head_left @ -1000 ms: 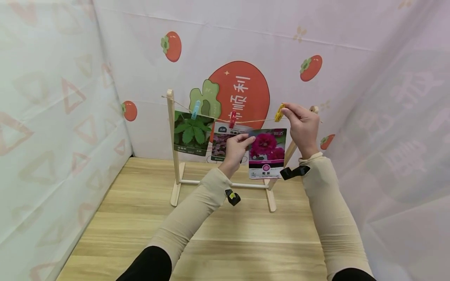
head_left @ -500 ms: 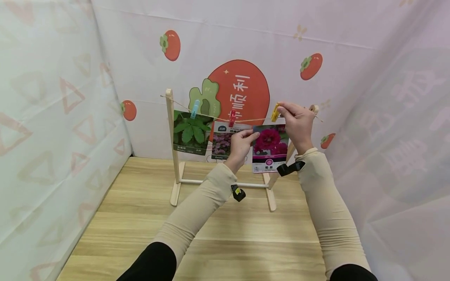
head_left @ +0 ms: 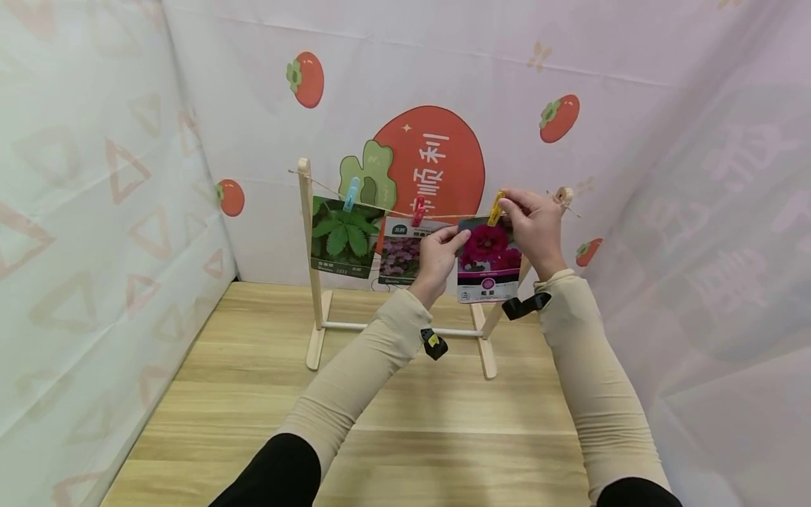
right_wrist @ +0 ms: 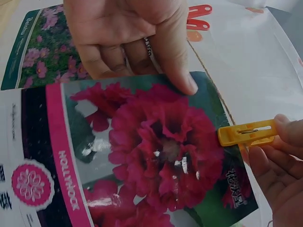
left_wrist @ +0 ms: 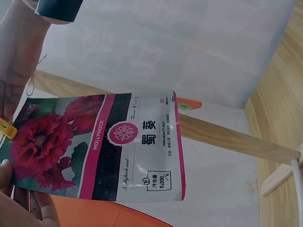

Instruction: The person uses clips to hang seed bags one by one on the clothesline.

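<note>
A hollyhock seed packet [head_left: 488,264] with magenta flowers is held upright at the string [right_wrist: 210,78]. My left hand [head_left: 437,259] pinches its left edge near the top, thumb in front. My right hand [head_left: 537,229] pinches a yellow clothespin [right_wrist: 246,133] by its tail. In the right wrist view the pin's jaws lie over the packet's top edge, at the string. Left of it hangs a pink-flowered seed packet [head_left: 399,257] under a red clothespin [head_left: 418,211], partly behind my left hand. Farther left a green-leaf packet [head_left: 345,239] hangs under a light blue clothespin [head_left: 351,195].
A wooden stand holds the string between its left post [head_left: 308,246] and right post [head_left: 564,193], joined low by a white crossbar [head_left: 456,332]. The stand rests on a wood-grain table [head_left: 393,436]. Printed cloth [head_left: 253,127] surrounds the back and sides.
The hollyhock packet has moved up and slightly right in my left hand. The yellow clothespin has shifted left and now overlaps the packet's top edge.
</note>
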Demonstrator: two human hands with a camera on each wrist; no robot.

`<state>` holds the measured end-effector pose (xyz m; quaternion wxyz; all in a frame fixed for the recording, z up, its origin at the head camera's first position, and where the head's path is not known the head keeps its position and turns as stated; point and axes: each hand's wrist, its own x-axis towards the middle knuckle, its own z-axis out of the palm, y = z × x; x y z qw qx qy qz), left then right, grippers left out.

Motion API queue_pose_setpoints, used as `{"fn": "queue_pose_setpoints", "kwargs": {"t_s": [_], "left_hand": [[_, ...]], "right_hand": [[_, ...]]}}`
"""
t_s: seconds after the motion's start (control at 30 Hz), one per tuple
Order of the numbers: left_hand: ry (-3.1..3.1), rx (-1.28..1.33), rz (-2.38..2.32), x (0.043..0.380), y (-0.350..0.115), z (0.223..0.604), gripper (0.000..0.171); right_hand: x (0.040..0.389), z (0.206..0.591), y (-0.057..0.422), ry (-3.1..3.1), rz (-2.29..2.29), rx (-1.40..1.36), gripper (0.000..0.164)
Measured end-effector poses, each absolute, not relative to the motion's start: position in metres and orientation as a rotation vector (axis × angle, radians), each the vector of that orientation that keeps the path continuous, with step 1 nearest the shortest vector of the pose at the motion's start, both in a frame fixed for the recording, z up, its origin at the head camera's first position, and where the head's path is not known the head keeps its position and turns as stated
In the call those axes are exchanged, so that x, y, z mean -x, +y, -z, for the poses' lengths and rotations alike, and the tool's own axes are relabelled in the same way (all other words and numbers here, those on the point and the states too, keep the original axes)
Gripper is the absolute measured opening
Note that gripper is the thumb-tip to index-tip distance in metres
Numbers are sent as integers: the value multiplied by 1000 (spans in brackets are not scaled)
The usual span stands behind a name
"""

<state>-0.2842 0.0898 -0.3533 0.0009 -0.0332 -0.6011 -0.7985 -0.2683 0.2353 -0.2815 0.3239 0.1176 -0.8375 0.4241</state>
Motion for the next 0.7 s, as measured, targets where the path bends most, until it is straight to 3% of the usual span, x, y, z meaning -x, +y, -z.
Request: {"fn": "queue_pose_setpoints", "kwargs": {"t_s": [0.7], "left_hand": [[-2047,153,2248,275,86,361,27]], "right_hand": [[264,290,238,-2230,-1231,-299,30]]}}
